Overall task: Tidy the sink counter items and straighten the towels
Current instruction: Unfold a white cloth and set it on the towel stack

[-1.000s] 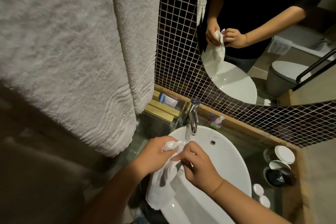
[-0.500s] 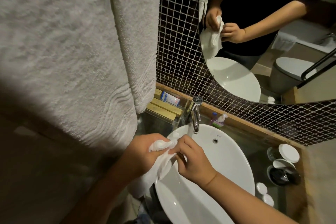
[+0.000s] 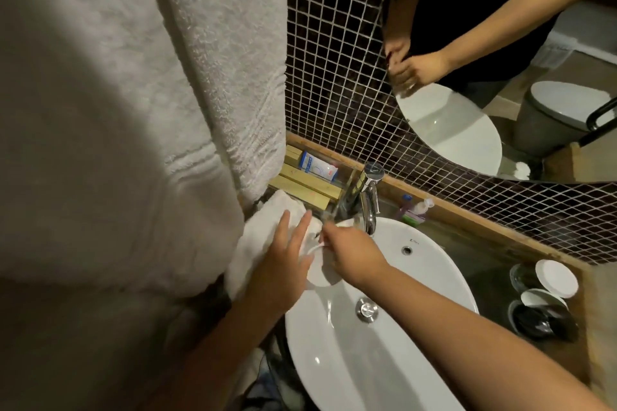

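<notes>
A small white cloth [image 3: 263, 237] lies on the counter at the left rim of the white oval basin [image 3: 434, 277], partly over the rim. My left hand [image 3: 283, 264] rests flat on it with fingers spread. My right hand [image 3: 350, 253] pinches the cloth's right edge just below the chrome tap [image 3: 367, 197]. Two large white towels [image 3: 117, 110] hang on the left; their lower ends reach down to the counter beside the cloth.
A blue-and-white packet [image 3: 317, 167] and wooden blocks [image 3: 307, 187] sit behind the cloth. Small bottles [image 3: 415, 208] stand right of the tap. Lidded jars [image 3: 547, 294] sit at the right. A tiled wall and a mirror [image 3: 500, 77] rise behind the counter.
The cloth, held up between both hands over the basin before, now lies flat on the counter's left side. My left hand has opened onto it. The view moved closer and lower.
</notes>
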`<state>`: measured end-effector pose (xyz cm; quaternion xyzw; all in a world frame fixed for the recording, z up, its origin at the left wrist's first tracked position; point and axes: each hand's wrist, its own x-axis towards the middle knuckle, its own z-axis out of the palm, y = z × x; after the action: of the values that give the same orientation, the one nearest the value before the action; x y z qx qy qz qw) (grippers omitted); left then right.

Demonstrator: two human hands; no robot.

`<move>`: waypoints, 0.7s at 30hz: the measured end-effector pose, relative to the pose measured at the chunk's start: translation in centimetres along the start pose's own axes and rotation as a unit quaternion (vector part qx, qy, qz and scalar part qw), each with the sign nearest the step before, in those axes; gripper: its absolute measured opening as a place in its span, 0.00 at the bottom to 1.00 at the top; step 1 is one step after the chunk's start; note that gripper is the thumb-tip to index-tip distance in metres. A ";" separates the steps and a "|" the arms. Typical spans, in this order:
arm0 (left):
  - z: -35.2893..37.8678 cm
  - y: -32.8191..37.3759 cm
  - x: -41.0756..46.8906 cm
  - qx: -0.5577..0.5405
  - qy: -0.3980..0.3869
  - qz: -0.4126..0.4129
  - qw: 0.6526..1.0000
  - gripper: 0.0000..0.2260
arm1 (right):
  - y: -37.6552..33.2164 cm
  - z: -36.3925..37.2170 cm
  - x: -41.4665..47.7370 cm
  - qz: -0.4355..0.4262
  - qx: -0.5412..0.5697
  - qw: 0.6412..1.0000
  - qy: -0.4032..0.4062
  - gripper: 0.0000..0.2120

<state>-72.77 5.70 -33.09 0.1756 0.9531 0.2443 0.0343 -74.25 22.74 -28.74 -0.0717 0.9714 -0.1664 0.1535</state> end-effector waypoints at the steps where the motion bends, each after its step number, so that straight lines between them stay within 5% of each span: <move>1: 1.6 -1.3 -0.5 0.026 -0.023 -0.020 0.999 0.32 | 0.8 0.7 -0.5 0.015 -0.007 0.999 -0.029 0.10; 4: 4.3 -4.3 -1.2 0.107 -0.121 -0.094 0.982 0.25 | 2.7 2.3 -1.8 0.063 0.019 0.996 -0.065 0.13; 7: 5.5 -6.3 -0.8 0.118 -0.108 -0.116 0.980 0.22 | 3.8 3.3 -2.5 0.089 0.024 0.993 -0.073 0.15; 16: 9.9 -11.6 4.0 0.227 -0.167 -0.048 0.958 0.35 | 5.6 5.8 -2.7 0.145 0.081 0.986 -0.029 0.10; 21: 11.1 -11.1 4.4 0.299 -0.182 -0.080 0.933 0.36 | 6.2 6.9 -2.4 0.182 0.112 0.977 -0.009 0.03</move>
<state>-78.75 3.22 -48.04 0.1422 0.9704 -0.0912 0.1727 -70.30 26.94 -36.39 0.1222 0.9418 -0.2431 0.1974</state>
